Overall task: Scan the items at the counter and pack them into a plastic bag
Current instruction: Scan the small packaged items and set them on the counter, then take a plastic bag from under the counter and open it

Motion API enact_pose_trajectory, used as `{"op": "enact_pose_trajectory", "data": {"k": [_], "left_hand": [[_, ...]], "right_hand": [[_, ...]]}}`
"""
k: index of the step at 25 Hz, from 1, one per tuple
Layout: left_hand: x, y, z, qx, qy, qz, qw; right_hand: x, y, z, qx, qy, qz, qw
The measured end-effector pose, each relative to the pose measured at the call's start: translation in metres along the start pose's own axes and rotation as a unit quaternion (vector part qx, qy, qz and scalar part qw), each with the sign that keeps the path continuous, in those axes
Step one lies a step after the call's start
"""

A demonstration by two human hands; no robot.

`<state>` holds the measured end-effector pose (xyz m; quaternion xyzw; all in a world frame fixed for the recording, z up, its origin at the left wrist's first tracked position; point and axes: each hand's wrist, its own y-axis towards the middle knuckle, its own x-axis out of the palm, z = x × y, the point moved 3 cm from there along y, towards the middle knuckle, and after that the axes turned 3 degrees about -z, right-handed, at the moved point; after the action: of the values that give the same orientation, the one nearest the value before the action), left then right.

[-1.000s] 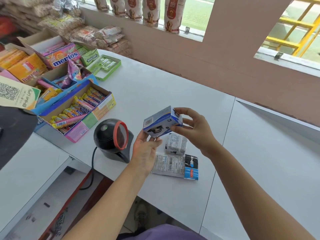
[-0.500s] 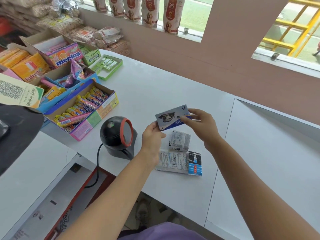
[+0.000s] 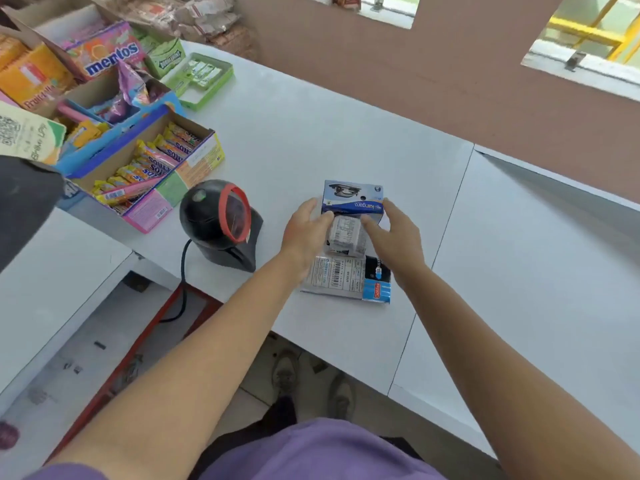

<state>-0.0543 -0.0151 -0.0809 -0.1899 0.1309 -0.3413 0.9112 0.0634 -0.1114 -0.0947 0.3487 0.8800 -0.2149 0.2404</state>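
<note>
Your left hand [image 3: 304, 230] and right hand [image 3: 398, 233] both reached over the white counter [image 3: 311, 133], one on each side of the blue Kangaro box [image 3: 353, 199]. The box sat at your fingertips, farther from you than either palm, with its printed face turned up. Your left fingers [image 3: 320, 218] curled against its left edge and your right fingers [image 3: 372, 223] pressed its right near corner, so the box was pinched between the two hands; whether it rested on the counter or was held just above it I could not tell.

Between your two hands, just under the fingertips, lay a small clear-wrapped packet [image 3: 346, 235], touching the near side of the box. Nearer to you, below your wrists, the flat blue and white card pack [image 3: 346, 278] lay on the counter with its barcode side up, partly under the packet.

To the left of your left fingers stood the black scanner [image 3: 221, 220] with its red ring, apart from your hand. Beyond it, well to the left, the candy display boxes [image 3: 152, 168] stood on the counter.
</note>
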Motion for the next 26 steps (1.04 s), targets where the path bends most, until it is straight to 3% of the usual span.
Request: {"op": "enact_pose_trajectory", "data": {"k": [3,6,11,14,16,18,25,26], "left_hand": [[-0.016,-0.056,-0.038,0.092,0.15,0.089,0.98],[-0.038,-0.124,-0.099,0.121,0.264,0.127,0.948],[-0.094,-0.219,-0.182,0.104,0.432,0.2,0.873],[-0.143,-0.261,-0.212,0.068,0.499,0.275,0.819],[-0.175,-0.285,-0.231,0.055,0.536,0.314,0.781],[-0.202,-0.301,-0.248,0.059,0.579,0.327,0.745],[-0.265,-0.317,-0.266,0.087,0.67,0.378,0.634],[-0.269,-0.317,-0.267,0.084,0.668,0.382,0.633]], "right_hand": [[0.024,-0.054,0.01,-0.12,-0.171,0.005,0.978],[0.048,-0.114,0.02,-0.253,-0.281,-0.009,0.926],[0.116,-0.184,0.018,-0.423,-0.322,-0.137,0.835],[0.17,-0.215,-0.006,-0.538,-0.336,-0.216,0.742],[0.207,-0.235,-0.027,-0.583,-0.337,-0.255,0.694],[0.242,-0.253,-0.048,-0.611,-0.329,-0.269,0.669],[0.317,-0.282,-0.094,-0.661,-0.362,-0.209,0.624],[0.322,-0.282,-0.097,-0.668,-0.359,-0.199,0.62]]}}
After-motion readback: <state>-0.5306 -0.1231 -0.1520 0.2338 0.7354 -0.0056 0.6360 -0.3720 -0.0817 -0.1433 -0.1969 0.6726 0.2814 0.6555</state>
